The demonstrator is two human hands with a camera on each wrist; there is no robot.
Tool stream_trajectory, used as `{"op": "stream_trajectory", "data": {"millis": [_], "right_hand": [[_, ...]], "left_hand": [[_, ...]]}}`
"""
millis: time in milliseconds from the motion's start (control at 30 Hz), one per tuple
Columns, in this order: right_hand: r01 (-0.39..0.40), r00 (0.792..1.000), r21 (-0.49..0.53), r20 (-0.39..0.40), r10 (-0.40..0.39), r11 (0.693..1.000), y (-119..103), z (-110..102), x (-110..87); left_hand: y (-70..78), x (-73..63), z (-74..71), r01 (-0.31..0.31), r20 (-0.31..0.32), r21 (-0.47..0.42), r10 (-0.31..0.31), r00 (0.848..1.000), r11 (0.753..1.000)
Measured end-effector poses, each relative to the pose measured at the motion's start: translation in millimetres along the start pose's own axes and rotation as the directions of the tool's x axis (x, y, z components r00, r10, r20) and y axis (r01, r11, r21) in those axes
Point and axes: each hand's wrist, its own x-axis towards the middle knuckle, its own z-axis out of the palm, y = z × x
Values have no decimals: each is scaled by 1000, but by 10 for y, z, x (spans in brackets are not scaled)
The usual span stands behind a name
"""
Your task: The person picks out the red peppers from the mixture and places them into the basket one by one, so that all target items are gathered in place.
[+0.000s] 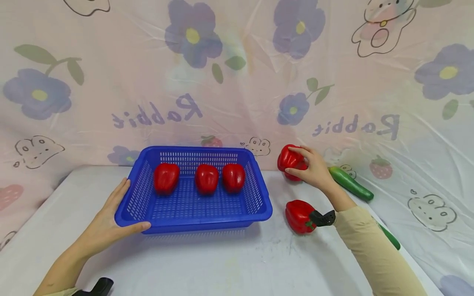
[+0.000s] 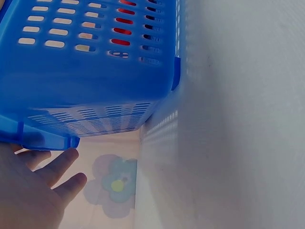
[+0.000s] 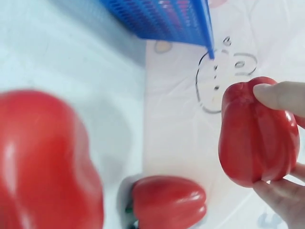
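My right hand [image 1: 312,166] pinches a red bell pepper [image 3: 257,138] between thumb and fingers, raised near the back cloth. Below it a second red bell pepper [image 3: 169,202] lies at the table's back edge, mostly hidden by the held one in the head view. Another red bell pepper [image 1: 300,216] with a green stem rests nearer, by my right wrist. My left hand [image 1: 105,224] is at the left end of a blue plastic basket [image 1: 200,225], fingers straight along its rim and thumb at the front corner. Three red bell peppers [image 1: 206,179] stand inside the basket.
A green cucumber [image 1: 352,183] lies to the right of my right hand, and another green vegetable [image 1: 389,236] shows partly behind the sleeve. A printed cloth [image 1: 237,90] hangs behind the white table [image 1: 222,263] and along its sides.
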Motion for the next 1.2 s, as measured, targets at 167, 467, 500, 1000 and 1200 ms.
{"op": "stream_trajectory", "data": {"millis": [167, 467, 500, 1000, 1200], "right_hand": [[25, 1000, 20, 3, -25, 999, -143, -3, 52], [41, 999, 51, 31, -42, 998, -391, -21, 142], [45, 998, 53, 33, -46, 998, -417, -21, 155], [205, 975, 120, 65, -214, 971, -909, 144, 340], [254, 958, 150, 97, -270, 956, -1081, 274, 417]], "left_hand": [[-6, 2, -2, -10, -6, -13, 10, 1000, 1000], [-18, -4, 6, 0, -4, 4, 0, 1000, 1000], [-18, -6, 6, 0, -5, 5, 0, 1000, 1000], [16, -2, 4, -12, -8, -8, 12, 1000, 1000], [23, -4, -7, -18, -6, -26, 18, 1000, 1000]]}}
